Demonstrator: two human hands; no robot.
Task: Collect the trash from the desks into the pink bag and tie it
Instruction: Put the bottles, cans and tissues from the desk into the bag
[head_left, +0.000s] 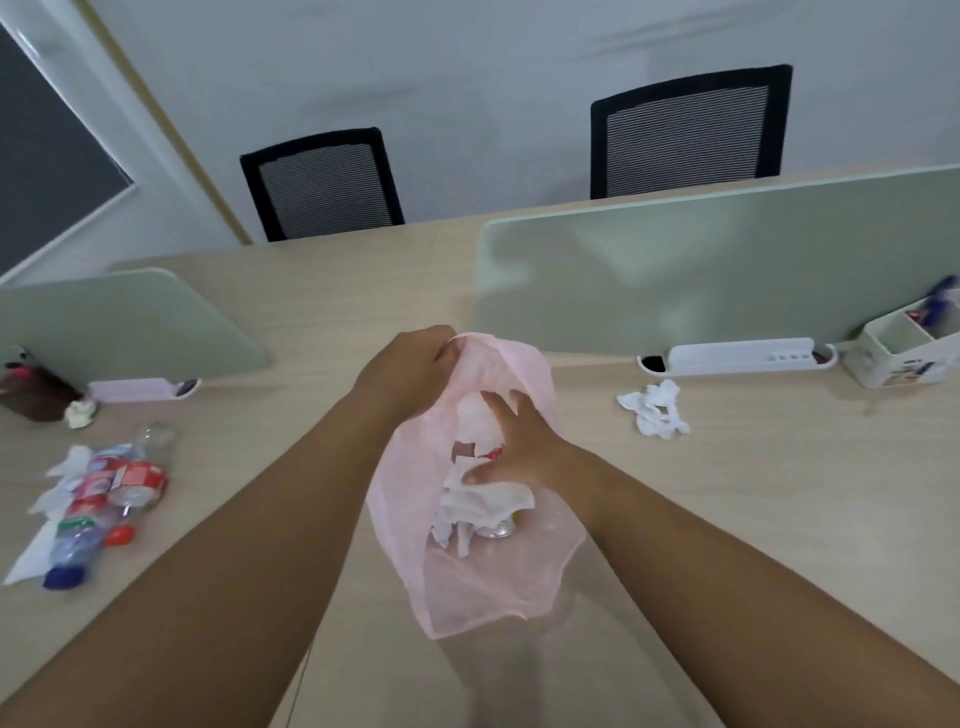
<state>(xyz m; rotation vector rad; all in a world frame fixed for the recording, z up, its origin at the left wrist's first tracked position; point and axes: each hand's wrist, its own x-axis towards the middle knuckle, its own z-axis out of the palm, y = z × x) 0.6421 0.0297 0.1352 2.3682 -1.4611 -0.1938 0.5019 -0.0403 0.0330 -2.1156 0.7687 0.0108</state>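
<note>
Thin translucent pink plastic bag (467, 582) at centre frame, standing on the light wood-grain counter (779, 493), mouth open toward the camera. Left hand (415, 369) fisted on the bag's upper rim, pinching the film and holding it up. Right hand (511, 449) inside the bag mouth, fingers spread, palm down on crumpled white tissue (485, 506); no clear grip on anything. Inside the bag under the tissue: top of a silver can (493, 529), plus some red-and-white scrap, too blurred to identify.

Lower left of frame: loose pile on the counter, well apart from the bag. Clear plastic bottle with blue cap (72, 551), red-and-white drink can (137, 480), loose red bottle cap (119, 535), white paper scraps (60, 483).

Right of centre: crumpled white tissue wad (655, 409) on the counter, near the white cable tray (737, 356) at the foot of the pale green frosted divider panel (727, 270). Second divider at left edge. White desk organiser box (904, 353) at right edge. Two black mesh-back office chairs (322, 184) beyond the far side of the counter.
</note>
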